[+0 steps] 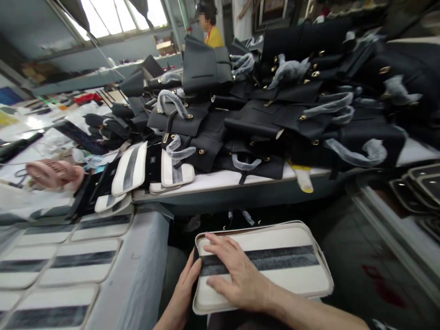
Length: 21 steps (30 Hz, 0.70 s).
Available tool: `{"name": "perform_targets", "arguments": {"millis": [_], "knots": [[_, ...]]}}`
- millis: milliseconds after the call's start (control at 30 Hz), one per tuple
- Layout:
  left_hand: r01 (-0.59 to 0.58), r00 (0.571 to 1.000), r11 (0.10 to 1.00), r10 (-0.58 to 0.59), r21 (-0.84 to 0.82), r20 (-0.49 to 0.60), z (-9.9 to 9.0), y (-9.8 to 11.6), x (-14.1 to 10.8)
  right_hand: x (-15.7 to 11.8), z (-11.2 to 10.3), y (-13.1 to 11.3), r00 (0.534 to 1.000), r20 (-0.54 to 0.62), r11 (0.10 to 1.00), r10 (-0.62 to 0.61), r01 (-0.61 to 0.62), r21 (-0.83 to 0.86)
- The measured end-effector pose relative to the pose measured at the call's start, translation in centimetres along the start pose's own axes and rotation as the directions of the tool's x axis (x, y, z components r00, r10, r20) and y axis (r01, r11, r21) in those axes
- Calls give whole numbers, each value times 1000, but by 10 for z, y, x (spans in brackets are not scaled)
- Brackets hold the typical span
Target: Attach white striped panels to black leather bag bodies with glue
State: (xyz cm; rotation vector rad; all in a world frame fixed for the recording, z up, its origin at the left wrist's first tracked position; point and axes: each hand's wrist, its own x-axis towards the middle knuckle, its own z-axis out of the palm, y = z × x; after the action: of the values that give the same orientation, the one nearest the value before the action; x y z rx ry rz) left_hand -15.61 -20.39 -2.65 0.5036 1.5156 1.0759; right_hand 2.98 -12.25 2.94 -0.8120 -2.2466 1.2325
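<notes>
A white rounded panel [282,279] with a dark stripe across its middle lies at the lower centre, above my lap. My right hand [237,270] rests on top of its left part, fingers spread and pointing left. At the panel's left end is my left hand [187,284], its fingers against the edge and thumb at the side; part of this hand is hidden behind the panel. A brown inner edge shows along the panel's upper left rim.
Black bags [254,119] with plastic-wrapped handles are heaped on the table ahead. Similar striped panels [79,261] cover the left table, near a pink fan [55,174]. Dark-framed pieces [419,183] sit at right. A person in yellow [213,36] is beyond the heap.
</notes>
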Motion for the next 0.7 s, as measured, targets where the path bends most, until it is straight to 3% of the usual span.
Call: {"name": "perform_targets", "arguments": {"millis": [167, 267, 367, 467, 533, 567, 600, 667, 700], "knots": [[-6, 1000, 1000, 6, 6, 31, 5, 7, 0, 2, 1, 11, 948, -269, 920, 171, -56, 387], [-177, 984, 967, 174, 182, 32, 6, 7, 2, 8, 7, 17, 884, -373, 757, 283, 34, 653], [-382, 920, 835, 384, 396, 78, 2, 8, 7, 9, 3, 7, 823, -367, 548, 434, 82, 832], [-571, 791, 542, 564, 617, 237, -7, 19, 10, -1, -26, -7, 811, -276, 371, 516, 79, 925], [-654, 668, 248, 632, 714, 392, -10, 32, 11, -17, -58, -2, 777, -354, 410, 520, 136, 902], [-682, 606, 116, 643, 722, 468, -8, 40, 10, -27, -75, 8, 718, -449, 491, 532, 170, 854], [-709, 550, 14, 636, 705, 541, -2, 48, 9, -38, -92, 21, 627, -556, 588, 545, 186, 787], [-801, 415, -124, 592, 586, 691, 23, 62, 7, -59, -117, 55, 393, -676, 710, 623, 80, 700], [-847, 354, -159, 540, 506, 763, 41, 69, 5, -69, -124, 72, 352, -666, 708, 658, 13, 706]]}}
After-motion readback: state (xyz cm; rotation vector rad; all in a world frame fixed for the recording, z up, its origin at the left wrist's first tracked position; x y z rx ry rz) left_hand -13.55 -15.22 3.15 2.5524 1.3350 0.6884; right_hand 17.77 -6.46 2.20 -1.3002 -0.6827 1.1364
